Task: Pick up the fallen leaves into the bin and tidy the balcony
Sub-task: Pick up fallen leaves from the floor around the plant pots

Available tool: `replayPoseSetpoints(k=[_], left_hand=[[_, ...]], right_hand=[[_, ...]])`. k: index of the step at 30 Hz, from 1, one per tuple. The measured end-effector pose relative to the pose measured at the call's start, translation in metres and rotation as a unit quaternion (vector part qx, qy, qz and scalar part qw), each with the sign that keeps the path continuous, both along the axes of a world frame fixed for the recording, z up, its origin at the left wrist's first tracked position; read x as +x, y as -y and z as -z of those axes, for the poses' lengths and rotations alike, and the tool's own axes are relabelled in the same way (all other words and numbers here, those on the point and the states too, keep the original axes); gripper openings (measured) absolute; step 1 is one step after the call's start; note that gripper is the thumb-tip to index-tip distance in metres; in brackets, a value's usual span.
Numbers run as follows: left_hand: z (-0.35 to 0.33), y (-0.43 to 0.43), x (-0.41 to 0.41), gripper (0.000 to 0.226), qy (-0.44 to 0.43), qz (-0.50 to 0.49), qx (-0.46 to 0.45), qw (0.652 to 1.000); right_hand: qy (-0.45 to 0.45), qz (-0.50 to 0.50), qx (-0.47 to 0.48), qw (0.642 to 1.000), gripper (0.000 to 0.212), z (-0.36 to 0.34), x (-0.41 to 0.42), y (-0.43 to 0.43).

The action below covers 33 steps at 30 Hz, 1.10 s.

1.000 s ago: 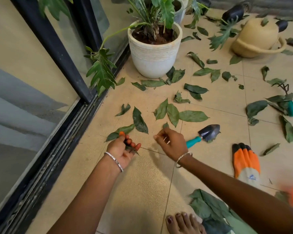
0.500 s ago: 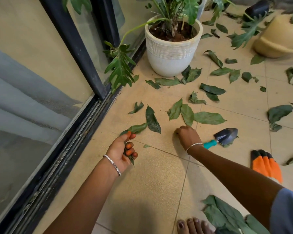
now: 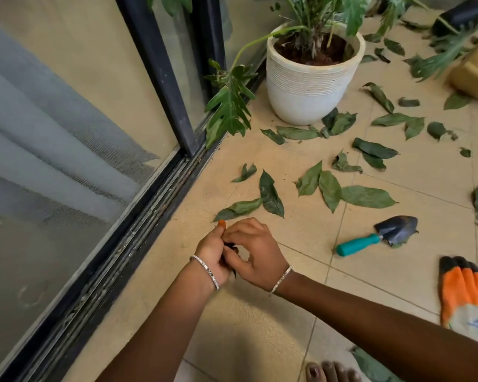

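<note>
My left hand (image 3: 210, 253) grips a small bunch of dark leaf pieces (image 3: 230, 245) in its palm, thumb raised. My right hand (image 3: 257, 250) meets it from the right, its curled fingertips pinching a leaf piece into that bunch. Both hands hover just above the tiled floor beside the door track. Several fallen green leaves lie just beyond them: a curled one (image 3: 240, 207), a dark one (image 3: 271, 194) and a broad one (image 3: 367, 197). More leaves are scattered toward the pot. No bin is in view.
A white plant pot (image 3: 309, 89) stands at the back by the sliding door track (image 3: 138, 224). A teal-handled trowel (image 3: 381, 234) and an orange glove (image 3: 465, 293) lie to the right. A tan watering can (image 3: 475, 75) is far right. My foot (image 3: 331, 372) and a leaf pile (image 3: 370, 365) are below.
My right hand left the floor near the trowel and came back left to my left hand with a small leaf piece. The view shifted closer to the door.
</note>
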<state>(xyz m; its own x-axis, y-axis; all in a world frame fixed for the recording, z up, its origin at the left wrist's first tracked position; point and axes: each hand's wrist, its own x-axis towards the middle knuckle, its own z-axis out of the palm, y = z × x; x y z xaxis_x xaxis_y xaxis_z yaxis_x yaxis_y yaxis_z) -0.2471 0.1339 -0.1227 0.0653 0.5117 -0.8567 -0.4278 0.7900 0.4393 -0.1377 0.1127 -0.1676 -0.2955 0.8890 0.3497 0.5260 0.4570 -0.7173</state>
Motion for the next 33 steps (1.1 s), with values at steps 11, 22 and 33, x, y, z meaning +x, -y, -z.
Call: replayPoseSetpoints(k=[11,22,33], left_hand=[[0.007,0.006,-0.057,0.028,-0.055,-0.092,-0.008,0.994],[0.018,0.007,-0.055,0.038,-0.07,-0.046,0.023,0.996],[0.017,-0.005,-0.017,0.034,-0.074,-0.055,0.035,0.995]], right_hand=[[0.287,-0.001,-0.143,0.947,0.061,0.058,0.036,-0.094],[0.284,0.058,-0.109,0.951,0.016,0.065,0.024,-0.072],[-0.04,0.015,-0.1,0.994,0.012,-0.009,-0.002,0.0]])
